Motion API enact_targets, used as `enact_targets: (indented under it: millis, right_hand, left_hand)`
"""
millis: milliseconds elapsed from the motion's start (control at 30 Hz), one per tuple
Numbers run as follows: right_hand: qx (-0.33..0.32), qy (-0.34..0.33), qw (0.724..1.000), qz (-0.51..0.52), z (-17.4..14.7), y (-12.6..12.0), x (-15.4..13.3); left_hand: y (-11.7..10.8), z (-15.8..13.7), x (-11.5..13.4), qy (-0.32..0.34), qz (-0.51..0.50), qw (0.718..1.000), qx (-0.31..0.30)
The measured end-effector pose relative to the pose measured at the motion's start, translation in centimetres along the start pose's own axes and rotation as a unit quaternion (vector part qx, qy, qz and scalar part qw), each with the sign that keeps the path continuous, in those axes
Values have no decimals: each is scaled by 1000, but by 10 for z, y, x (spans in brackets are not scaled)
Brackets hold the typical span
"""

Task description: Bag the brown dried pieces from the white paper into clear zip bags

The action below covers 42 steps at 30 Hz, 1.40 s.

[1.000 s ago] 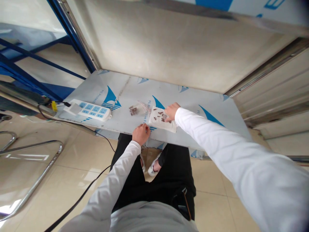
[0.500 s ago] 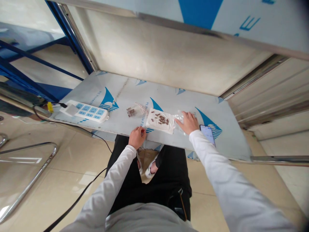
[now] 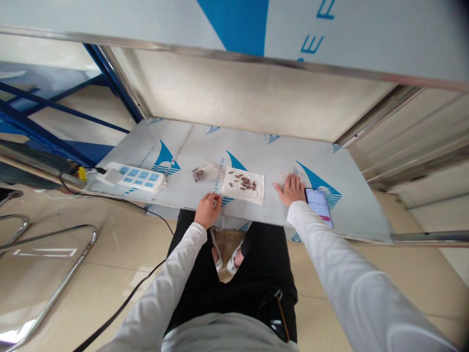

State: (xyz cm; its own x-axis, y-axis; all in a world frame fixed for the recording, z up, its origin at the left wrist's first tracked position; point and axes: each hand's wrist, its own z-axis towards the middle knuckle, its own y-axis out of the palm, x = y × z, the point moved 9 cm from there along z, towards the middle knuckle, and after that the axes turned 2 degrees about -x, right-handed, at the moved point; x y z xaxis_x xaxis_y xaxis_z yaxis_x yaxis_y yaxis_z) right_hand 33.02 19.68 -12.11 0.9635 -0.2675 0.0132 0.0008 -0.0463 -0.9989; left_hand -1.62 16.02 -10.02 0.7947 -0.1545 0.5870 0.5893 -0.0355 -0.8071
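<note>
Beside the front edge of the shelf, my left hand (image 3: pixel 208 210) rests with curled fingers; whatever they may hold is hidden. My right hand (image 3: pixel 292 190) lies with fingers spread on a crumpled clear plastic bag (image 3: pixel 289 174), partly covering it. Between the hands is a white cloth-like sheet (image 3: pixel 259 188), and several small brown pieces (image 3: pixel 246 183) are scattered on it. A clear bag (image 3: pixel 211 169) with more brown pieces at its left end lies left of the sheet. The phone (image 3: pixel 318 205) is just right of my right hand.
A white power strip (image 3: pixel 144 178) with blue sockets lies on the left of the film-covered shelf (image 3: pixel 190 142). Its black cable (image 3: pixel 120 298) hangs to the floor. An upper shelf (image 3: pixel 146 19) overhangs the back. Metal chair legs (image 3: pixel 78 264) stand at lower left.
My right hand has slid right, away from the white sheet and closer to the phone, taking the clear bag along. The phone's screen looks different. My left hand stays in place.
</note>
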Motion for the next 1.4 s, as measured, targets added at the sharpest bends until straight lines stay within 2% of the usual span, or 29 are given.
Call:
enact_targets:
  millis: [167,200,333,467,667,733,833,1000,1133,1233,1333,1400]
  right_hand:
    - [21,13,998,54,-2,-17,-1]
    - [30,15,997,62,-3,-23,-2]
    - [70,5,993,94,-16,-43,-17]
    - [143,-65,977,145,-37,-66,-58]
    - [213,-173,915,295,-64,-84,-143]
    - [207,-190,902,328,-69,-82,-165]
    - [187,-192,897,351,-77,-77,-185]
    - [178,-201,891,366,-90,-77,-190]
    - [165,-214,883,383,-94,-83,-190]
    - [102,-200,878,423,-89,-82,-202]
    - [8,-129,886,446,-74,-67,-221]
    - [-26,-86,892,444,-63,-55,-234]
  left_hand:
    - [-42,37,-16,-38,72,988,129]
    - [-45,47,-19,-39,87,987,132]
    - [-35,76,-25,-31,134,989,60]
    - [-34,69,-30,-36,136,987,77]
    - [-31,51,-34,-2,154,983,104]
    - [-30,50,-36,8,169,979,115]
    - [-32,51,-40,18,175,975,136]
    - [-36,50,-44,57,160,972,162]
    - [-46,44,-47,63,144,964,212]
    - [-51,34,-43,71,122,960,243]
    - [-50,23,-37,68,90,960,257]
    - [-46,15,-33,64,69,962,256]
